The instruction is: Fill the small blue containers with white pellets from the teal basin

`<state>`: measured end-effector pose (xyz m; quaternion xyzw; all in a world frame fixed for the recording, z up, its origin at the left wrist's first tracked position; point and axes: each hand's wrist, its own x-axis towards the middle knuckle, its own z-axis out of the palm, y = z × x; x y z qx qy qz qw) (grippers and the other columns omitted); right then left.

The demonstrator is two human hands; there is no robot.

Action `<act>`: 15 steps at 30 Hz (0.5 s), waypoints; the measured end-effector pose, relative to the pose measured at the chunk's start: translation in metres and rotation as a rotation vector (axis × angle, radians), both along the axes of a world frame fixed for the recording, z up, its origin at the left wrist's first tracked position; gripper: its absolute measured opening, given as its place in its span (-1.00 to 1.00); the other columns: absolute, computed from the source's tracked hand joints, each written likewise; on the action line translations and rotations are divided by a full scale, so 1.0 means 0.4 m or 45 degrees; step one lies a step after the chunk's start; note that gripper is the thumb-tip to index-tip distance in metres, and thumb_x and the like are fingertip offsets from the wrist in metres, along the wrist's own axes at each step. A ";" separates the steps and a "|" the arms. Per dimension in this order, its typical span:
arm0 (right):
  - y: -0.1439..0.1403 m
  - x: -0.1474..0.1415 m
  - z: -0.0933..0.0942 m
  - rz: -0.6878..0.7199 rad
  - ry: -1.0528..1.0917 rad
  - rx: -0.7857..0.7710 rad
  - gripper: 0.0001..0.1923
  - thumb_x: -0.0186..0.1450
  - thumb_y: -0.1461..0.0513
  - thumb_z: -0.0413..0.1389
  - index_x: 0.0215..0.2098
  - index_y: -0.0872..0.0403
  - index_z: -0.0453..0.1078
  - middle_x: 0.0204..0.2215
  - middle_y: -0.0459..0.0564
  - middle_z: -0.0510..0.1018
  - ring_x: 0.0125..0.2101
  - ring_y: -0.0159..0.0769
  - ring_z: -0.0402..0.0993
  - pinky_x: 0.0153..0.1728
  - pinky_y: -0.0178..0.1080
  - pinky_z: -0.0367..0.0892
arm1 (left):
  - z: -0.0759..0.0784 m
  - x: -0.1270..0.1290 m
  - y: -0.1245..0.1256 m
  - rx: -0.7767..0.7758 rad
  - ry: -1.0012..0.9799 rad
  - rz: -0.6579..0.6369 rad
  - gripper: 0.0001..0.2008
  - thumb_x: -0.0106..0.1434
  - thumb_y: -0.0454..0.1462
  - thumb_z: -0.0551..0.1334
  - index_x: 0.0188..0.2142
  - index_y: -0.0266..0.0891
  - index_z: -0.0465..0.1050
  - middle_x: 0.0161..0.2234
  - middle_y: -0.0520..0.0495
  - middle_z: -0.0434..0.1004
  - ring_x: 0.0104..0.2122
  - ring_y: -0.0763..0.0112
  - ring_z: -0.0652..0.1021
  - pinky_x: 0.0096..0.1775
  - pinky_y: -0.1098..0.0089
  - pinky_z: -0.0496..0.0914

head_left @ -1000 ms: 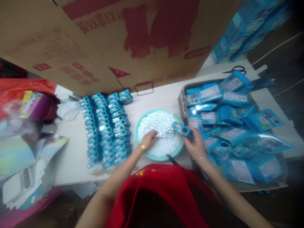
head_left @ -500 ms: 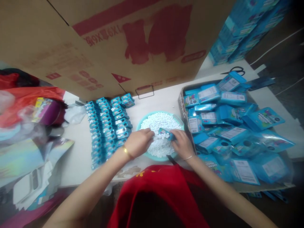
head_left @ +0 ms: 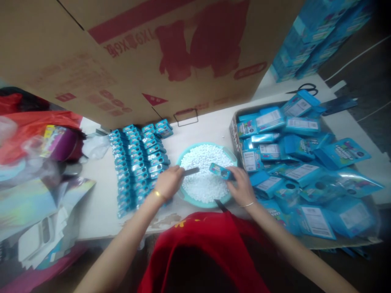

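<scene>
Small blue box (head_left: 220,171) sits over the teal bowl (head_left: 183,194) of white pellets (head_left: 204,171), pinched in our right hand.

L to R: rows of blue boxes (head_left: 139,160) stacked on table (head_left: 97,203). Our left hand (head_left: 169,183) closed round a thin dark tool (head_left: 190,171), tip over pellets. Right hand (head_left: 242,188) fingers curled on the box at bowl's R edge. Far R, tray (head_left: 233,132) heaped w/ blue packets (head_left: 301,171). Big cardboard carton (head_left: 146,53) behind.
</scene>
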<state>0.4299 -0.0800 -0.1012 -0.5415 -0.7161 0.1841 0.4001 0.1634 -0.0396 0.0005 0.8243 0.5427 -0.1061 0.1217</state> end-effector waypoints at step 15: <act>0.016 0.032 0.020 -0.250 0.198 -0.136 -0.62 0.24 0.15 0.10 0.02 0.04 0.27 -0.11 0.10 0.45 -0.08 -0.09 0.39 -0.05 0.00 0.33 | -0.329 0.093 0.008 -0.234 -0.741 0.181 -0.78 0.25 -0.27 0.12 -0.10 -0.22 0.33 -0.17 -0.11 0.46 -0.20 0.32 0.48 -0.10 0.30 0.37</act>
